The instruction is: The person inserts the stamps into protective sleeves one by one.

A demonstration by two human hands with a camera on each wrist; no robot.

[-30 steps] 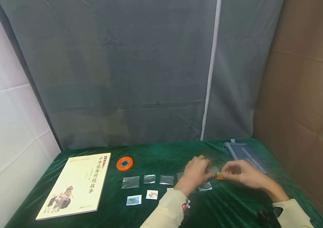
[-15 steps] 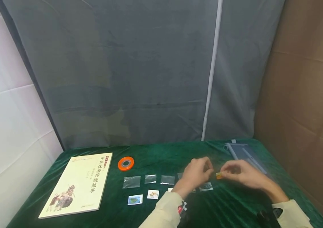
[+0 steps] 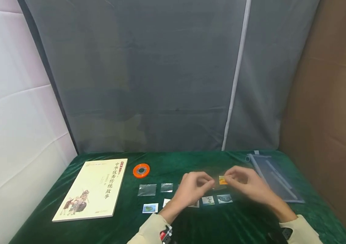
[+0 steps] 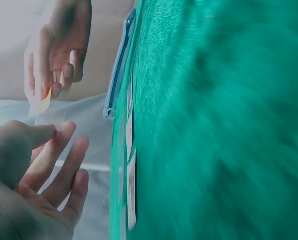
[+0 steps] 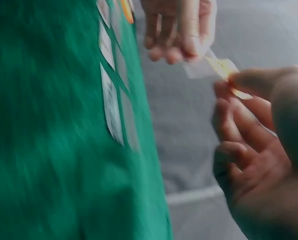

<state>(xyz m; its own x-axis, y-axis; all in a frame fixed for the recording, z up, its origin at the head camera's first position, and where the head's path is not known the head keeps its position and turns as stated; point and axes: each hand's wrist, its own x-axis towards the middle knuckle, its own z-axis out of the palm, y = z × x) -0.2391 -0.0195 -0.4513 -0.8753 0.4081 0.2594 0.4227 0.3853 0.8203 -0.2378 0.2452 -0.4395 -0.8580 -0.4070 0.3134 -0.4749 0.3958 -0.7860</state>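
My right hand (image 3: 247, 184) pinches a small yellow-orange stamp (image 3: 223, 180) between thumb and fingertips, above the table. Facing it, my left hand (image 3: 192, 188) has thumb and index fingertip together on a small clear plastic sleeve (image 5: 197, 69). In the right wrist view the stamp (image 5: 222, 66) overlaps or lies right beside that sleeve; blur hides whether it is inside. Below the hands lies a row of stamps: a blue-green one (image 3: 150, 208), a white one (image 3: 208, 200) and a grey one (image 3: 224, 198). My left hand and forearm hide part of this row.
Clear sleeves (image 3: 147, 190) lie flat behind the stamps. A cream book (image 3: 95, 189) is at the left, with an orange tape roll (image 3: 135, 170) beside it. A translucent zip pouch (image 3: 278, 179) lies at the right. Green velvet cloth (image 3: 167, 161) covers the table.
Both hands have shifted left in the head view, and the stamp shows more of its face. The head view has turned slightly left. More stamps in the row are visible.
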